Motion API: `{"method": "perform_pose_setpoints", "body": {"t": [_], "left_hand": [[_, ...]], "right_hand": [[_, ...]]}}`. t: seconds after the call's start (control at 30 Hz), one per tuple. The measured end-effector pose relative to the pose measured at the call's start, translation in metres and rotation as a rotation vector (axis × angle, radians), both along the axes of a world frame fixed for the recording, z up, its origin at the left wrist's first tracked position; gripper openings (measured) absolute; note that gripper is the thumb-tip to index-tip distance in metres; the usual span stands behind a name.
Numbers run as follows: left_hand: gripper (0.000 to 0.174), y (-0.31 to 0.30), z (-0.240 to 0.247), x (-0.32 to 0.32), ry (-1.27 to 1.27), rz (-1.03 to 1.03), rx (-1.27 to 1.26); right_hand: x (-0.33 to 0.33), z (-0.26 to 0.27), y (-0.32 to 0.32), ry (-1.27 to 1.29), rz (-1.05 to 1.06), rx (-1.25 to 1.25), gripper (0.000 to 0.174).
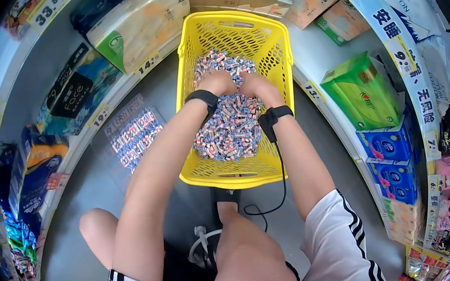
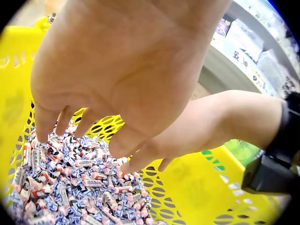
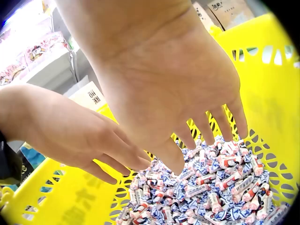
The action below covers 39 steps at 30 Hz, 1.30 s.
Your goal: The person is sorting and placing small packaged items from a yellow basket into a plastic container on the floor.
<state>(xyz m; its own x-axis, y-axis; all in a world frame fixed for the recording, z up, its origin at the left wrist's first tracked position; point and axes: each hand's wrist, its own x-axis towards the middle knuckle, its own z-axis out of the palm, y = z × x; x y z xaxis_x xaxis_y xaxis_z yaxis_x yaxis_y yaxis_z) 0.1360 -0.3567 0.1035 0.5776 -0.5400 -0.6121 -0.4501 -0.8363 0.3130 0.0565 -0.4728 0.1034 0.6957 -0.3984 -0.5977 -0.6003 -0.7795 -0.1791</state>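
Observation:
A yellow plastic basket (image 1: 230,180) stands on the floor, its bottom covered by a heap of small wrapped candies (image 1: 230,134) in white, blue and red paper. My left hand (image 1: 217,83) reaches into the basket, palm down, its fingertips at the far part of the heap. Beside it my right hand (image 1: 256,86) also reaches in. The right wrist view shows its fingers (image 3: 202,129) spread and extended down to the candies (image 3: 211,197). In the left wrist view the left fingers (image 2: 47,124) point down at the candies, tips partly hidden among them.
Shelves of tissue packs flank the aisle, with a green pack (image 1: 363,91) at the right and a large pack (image 1: 142,29) behind. A clear packet of wrapped candies (image 1: 136,135) lies on the floor left of the basket. A black cable (image 1: 283,184) hangs from the right wristband.

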Motion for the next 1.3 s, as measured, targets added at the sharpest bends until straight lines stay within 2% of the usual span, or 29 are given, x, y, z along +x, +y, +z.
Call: {"method": "perform_pose_setpoints", "body": {"t": [0.07,0.17,0.27,0.3,0.4,0.57,0.63,0.73,0.87,0.97,1.03,1.07,1.1,1.13,1.17,1.2,1.23,1.3], "left_hand": [[0.067,-0.009,-0.020,0.010,0.012,0.038,0.000],[0.068,-0.024,-0.018,0.026,0.084,0.075,0.012],[0.074,-0.028,-0.028,0.035,-0.034,-0.015,-0.073],[0.074,-0.033,-0.032,0.036,-0.030,-0.015,-0.075],[0.080,-0.042,-0.044,0.041,-0.070,0.016,-0.034],[0.085,-0.047,-0.060,0.053,-0.063,0.059,-0.025],[0.079,-0.045,-0.064,0.056,-0.199,0.106,-0.072],[0.074,-0.037,-0.080,0.065,-0.225,0.176,-0.183],[0.069,-0.034,-0.090,0.077,-0.137,0.264,-0.229],[0.068,-0.029,-0.082,0.081,-0.050,0.254,-0.263],[0.052,-0.027,-0.084,0.079,-0.097,0.222,-0.271],[0.052,-0.027,-0.085,0.081,-0.099,0.223,-0.270],[0.053,-0.027,-0.095,0.082,-0.178,0.117,-0.232],[0.055,-0.025,-0.097,0.079,-0.252,0.008,-0.192],[0.055,-0.023,-0.098,0.077,-0.248,0.009,-0.185],[0.056,-0.023,-0.083,0.073,-0.175,0.040,-0.135],[0.057,-0.025,-0.077,0.074,-0.108,0.070,-0.092],[0.058,-0.028,-0.082,0.076,-0.069,0.075,-0.063]], "right_hand": [[0.002,-0.011,-0.002,-0.027,-0.024,-0.009,0.062],[0.008,-0.023,-0.012,-0.061,-0.072,0.001,0.067],[0.013,-0.040,-0.018,-0.160,-0.083,-0.146,0.066],[0.016,-0.042,-0.021,-0.156,-0.083,-0.148,0.066],[0.029,-0.052,-0.028,-0.350,-0.089,-0.093,0.060],[0.053,-0.080,-0.041,-0.307,-0.107,-0.054,0.060],[0.063,-0.099,-0.048,-0.318,-0.064,-0.042,0.061],[0.064,-0.114,-0.052,-0.341,-0.061,0.012,0.062],[0.064,-0.107,-0.051,-0.300,-0.149,0.057,0.063],[0.065,-0.093,-0.042,-0.301,-0.202,0.030,0.070],[0.071,-0.104,-0.051,-0.252,-0.178,0.065,0.074],[0.075,-0.109,-0.056,-0.204,-0.154,0.101,0.078],[0.074,-0.106,-0.058,-0.202,-0.158,0.108,0.078],[0.071,-0.099,-0.060,-0.160,-0.195,0.225,0.082],[0.069,-0.092,-0.063,-0.119,-0.226,0.340,0.086],[0.073,-0.123,-0.075,-0.128,-0.174,0.327,0.088],[0.073,-0.119,-0.072,-0.132,-0.171,0.326,0.088],[0.065,-0.111,-0.059,-0.154,-0.151,0.129,0.088]]}}
